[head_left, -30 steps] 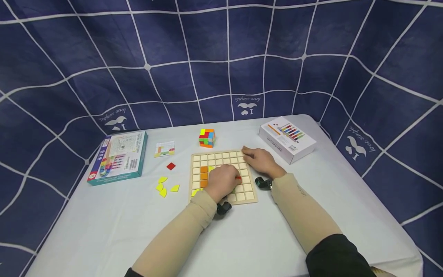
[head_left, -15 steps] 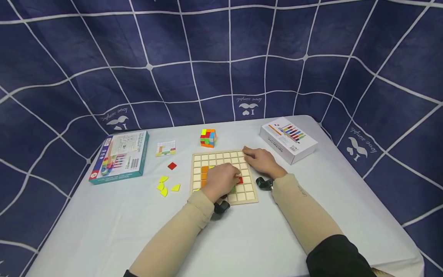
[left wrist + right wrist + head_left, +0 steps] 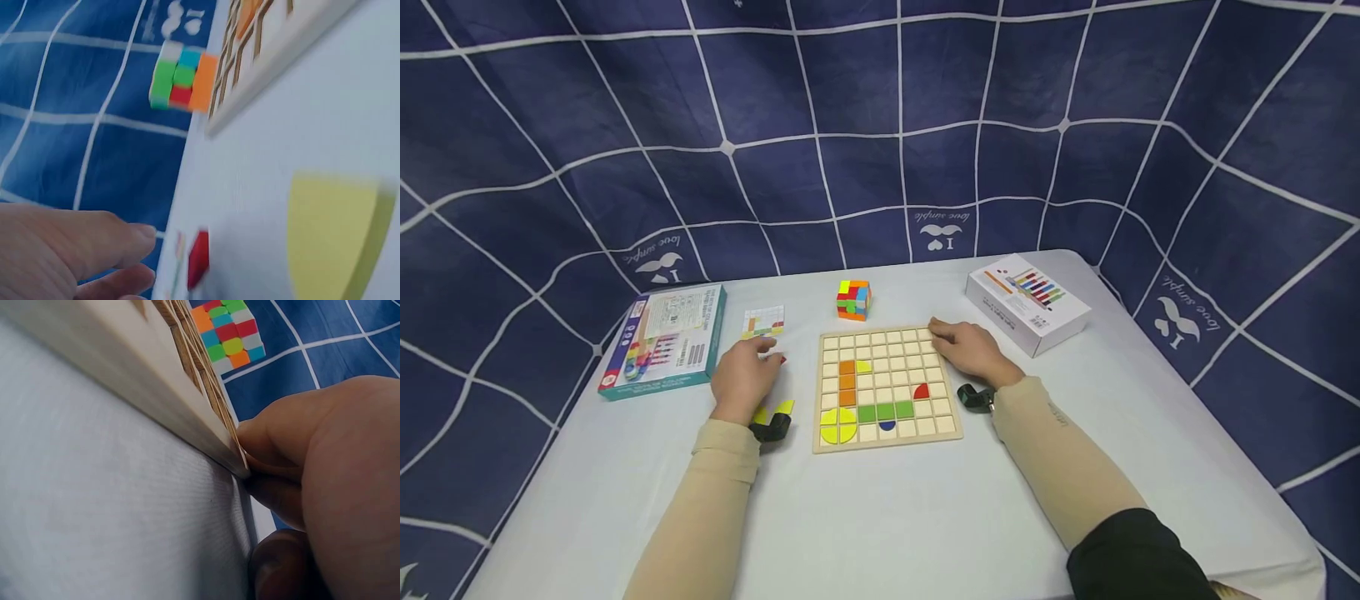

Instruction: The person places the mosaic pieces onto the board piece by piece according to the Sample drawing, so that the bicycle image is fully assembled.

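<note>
My left hand (image 3: 745, 377) hovers over the loose pieces left of the board, thumb and fingers apart. In the left wrist view a red tile (image 3: 199, 259) lies just beyond its fingertips, not touched, and a yellow quarter-round tile (image 3: 331, 237) lies nearer the camera. My right hand (image 3: 972, 350) pinches the far right corner of the wooden grid board (image 3: 891, 339) between thumb and fingers. Set in the board are orange squares (image 3: 847, 382), green squares (image 3: 885, 412), a yellow circle of quarter pieces (image 3: 838, 426), a single yellow piece (image 3: 863, 367), a red quarter (image 3: 921, 391) and a blue piece (image 3: 887, 425).
A pattern card (image 3: 764, 318) lies beyond my left hand. Behind the board stands a puzzle cube (image 3: 853, 300). A teal-edged box (image 3: 662, 342) lies at the left, a white box (image 3: 1028, 304) at the right. A dark blue checked cloth (image 3: 850, 125) hangs behind the table.
My left hand has left the board, where the red quarter piece now sits, and moved left over the loose pieces. My right hand stays at the board's corner.
</note>
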`<state>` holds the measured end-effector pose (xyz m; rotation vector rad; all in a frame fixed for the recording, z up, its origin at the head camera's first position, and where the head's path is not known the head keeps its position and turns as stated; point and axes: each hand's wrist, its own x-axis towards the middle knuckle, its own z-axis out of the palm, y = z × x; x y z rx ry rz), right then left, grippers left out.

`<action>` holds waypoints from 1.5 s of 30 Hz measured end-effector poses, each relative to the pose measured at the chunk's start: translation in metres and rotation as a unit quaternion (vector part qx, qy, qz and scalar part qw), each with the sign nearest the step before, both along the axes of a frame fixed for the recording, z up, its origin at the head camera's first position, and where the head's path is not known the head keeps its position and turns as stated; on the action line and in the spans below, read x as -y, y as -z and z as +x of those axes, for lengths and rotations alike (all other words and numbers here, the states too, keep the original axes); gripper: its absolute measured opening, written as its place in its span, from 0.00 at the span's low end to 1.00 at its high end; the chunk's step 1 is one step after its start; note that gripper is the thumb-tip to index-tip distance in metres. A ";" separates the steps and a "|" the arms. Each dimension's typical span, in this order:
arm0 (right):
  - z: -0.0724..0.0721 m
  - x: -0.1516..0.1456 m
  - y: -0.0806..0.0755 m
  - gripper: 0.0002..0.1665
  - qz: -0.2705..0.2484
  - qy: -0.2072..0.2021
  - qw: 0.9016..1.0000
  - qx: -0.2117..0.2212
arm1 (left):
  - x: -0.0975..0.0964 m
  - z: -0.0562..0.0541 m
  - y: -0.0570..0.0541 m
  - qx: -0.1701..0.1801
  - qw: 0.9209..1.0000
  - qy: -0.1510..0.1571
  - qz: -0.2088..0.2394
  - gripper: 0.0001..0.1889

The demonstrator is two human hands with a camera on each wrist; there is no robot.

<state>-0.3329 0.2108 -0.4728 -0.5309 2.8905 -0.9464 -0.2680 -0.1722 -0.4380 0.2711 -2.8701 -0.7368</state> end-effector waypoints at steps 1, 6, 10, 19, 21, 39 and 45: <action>0.000 0.000 0.000 0.29 -0.001 0.002 1.000 0.001 | 0.006 0.000 0.004 0.004 1.000 -0.007 0.010 0.19; 0.001 -0.002 0.001 0.29 0.001 0.008 1.000 0.004 | 0.017 -0.001 0.019 0.015 0.999 -0.001 0.048 0.19; 0.000 -0.003 0.004 0.29 0.005 0.006 1.000 0.006 | 0.016 -0.001 0.027 0.010 0.999 0.010 0.047 0.19; 0.001 -0.002 0.002 0.29 -0.002 0.004 1.000 0.000 | 0.016 -0.004 0.034 -0.036 0.994 0.084 0.054 0.15; 0.001 -0.002 0.002 0.29 -0.004 0.005 1.000 -0.001 | 0.015 -0.004 0.033 -0.037 0.991 0.110 0.064 0.15; -0.001 0.002 0.002 0.29 -0.008 0.009 1.000 0.000 | 0.019 -0.001 0.033 -0.016 0.987 0.161 0.020 0.14; -0.001 0.002 0.002 0.29 -0.006 0.007 1.000 0.001 | 0.019 -0.002 0.033 -0.013 0.985 0.169 0.044 0.13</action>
